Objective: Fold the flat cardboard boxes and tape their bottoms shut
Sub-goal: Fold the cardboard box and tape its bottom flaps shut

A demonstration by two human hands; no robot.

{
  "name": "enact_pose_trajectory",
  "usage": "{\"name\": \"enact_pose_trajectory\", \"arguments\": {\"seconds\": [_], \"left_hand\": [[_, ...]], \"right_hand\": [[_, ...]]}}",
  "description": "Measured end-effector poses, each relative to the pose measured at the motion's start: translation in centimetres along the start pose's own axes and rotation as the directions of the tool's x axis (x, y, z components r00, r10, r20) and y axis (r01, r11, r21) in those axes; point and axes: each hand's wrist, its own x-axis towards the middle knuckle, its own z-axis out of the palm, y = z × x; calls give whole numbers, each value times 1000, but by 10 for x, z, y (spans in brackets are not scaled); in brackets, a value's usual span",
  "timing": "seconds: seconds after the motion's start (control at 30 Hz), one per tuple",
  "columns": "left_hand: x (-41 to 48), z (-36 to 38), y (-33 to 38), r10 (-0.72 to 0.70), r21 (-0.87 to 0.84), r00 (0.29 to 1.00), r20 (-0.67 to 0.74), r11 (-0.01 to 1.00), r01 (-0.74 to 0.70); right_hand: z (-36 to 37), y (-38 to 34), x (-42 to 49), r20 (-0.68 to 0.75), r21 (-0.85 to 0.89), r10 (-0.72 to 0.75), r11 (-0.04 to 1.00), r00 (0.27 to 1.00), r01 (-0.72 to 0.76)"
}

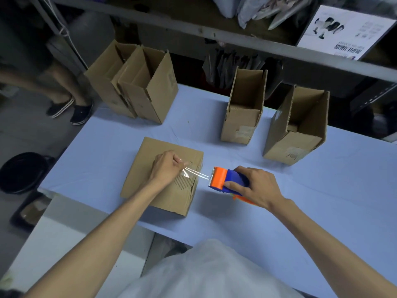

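Box: brown cardboard box (163, 188) upside down on blue table (300, 211), nine o'clock of dispenser.
Left hand (165, 168): fingers pinch clear tape strip (198, 174) over box.
Right hand (255, 187): curled around orange-and-blue tape dispenser (225, 179).

Box (174, 198) lay on surface (300, 201) near front, dispenser (225, 179) just right of it. Left boxes (150, 93) stood touching at back, right boxes (242, 125) apart; shelf (236, 37) behind.

Both bare arms reach forward. The left hand (165, 168) pinches the tape strip (198, 175); the right hand (258, 188), fingers curled, grips the tape dispenser (223, 179).
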Motion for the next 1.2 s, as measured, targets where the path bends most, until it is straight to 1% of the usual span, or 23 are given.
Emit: {"name": "enact_pose_trajectory", "arguments": {"seconds": [0.13, 0.3, 0.43, 0.57, 0.67, 0.73, 0.77, 0.8, 0.83, 0.87, 0.9, 0.93, 1.0, 1.03, 1.07, 1.2], "left_hand": [[2, 6, -4, 32, 52, 999, 18, 998, -33], [0, 12, -5, 79, 131, 997, -22, 988, -75], [0, 13, -6, 148, 206, 988, -51, 969, -134], [2, 12, -5, 241, 308, 970, -41, 926, -217], [-1, 12, -5, 274, 428, 958, -79, 878, -216], [-3, 13, -8, 268, 459, 959, -90, 866, -199], [-4, 13, -11, 238, 432, 967, -90, 884, -178], [-3, 12, -16, 177, 376, 980, -96, 918, -129], [-1, 10, -19, 119, 299, 986, -118, 951, -79], [2, 10, -23, 105, 225, 983, -148, 972, -70], [3, 10, -24, 137, 150, 978, -159, 982, -114], [3, 11, -23, 203, 76, 971, -128, 978, -195], [0, 15, -14, 349, -10, 937, 28, 937, -349], [-1, 18, -10, 384, -47, 919, 92, 923, -382], [0, 21, -10, 389, -86, 913, 124, 921, -380], [8, 27, -20, 367, -179, 924, 103, 921, -346]], "right_hand": [[3, 0, 9, 55, -51, 41, 998, 998, -39], [-1, -8, 18, 73, -138, 58, 989, 996, -47], [-1, -12, 24, 95, -189, 56, 981, 994, -38], [2, -13, 26, 100, -222, 39, 975, 994, -16], [1, -17, 29, 112, -236, 41, 972, 993, -13], [1, -19, 31, 116, -231, 44, 973, 992, -16], [0, -19, 32, 118, -229, 50, 973, 992, -22], [0, -19, 32, 118, -229, 57, 973, 991, -29], [1, -19, 32, 115, -228, 62, 973, 991, -35], [1, -18, 32, 112, -225, 65, 974, 992, -39], [2, -18, 32, 111, -222, 65, 974, 992, -39], [4, -18, 32, 112, -223, 61, 974, 992, -35], [5, -20, 35, 113, -228, 51, 973, 992, -24], [6, -21, 37, 115, -228, 51, 973, 992, -24], [6, -22, 40, 124, -226, 52, 974, 991, -22], [7, -32, 49, 176, -256, 87, 966, 981, -40]]}}
